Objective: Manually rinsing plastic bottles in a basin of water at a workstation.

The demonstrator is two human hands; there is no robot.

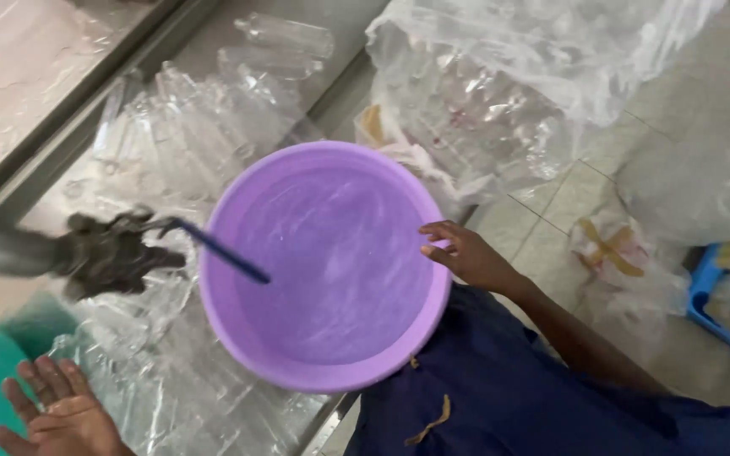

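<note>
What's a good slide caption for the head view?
Right hand on the purple basin rim, left hand open beside clear plastic bottles.

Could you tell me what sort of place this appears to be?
Probably a bottle-washing or recycling work area. A purple basin of water stands by heaps of clear plastic bottles, and more bottles fill a large clear bag on the tiled floor. The right hand touches the basin's rim.
</note>
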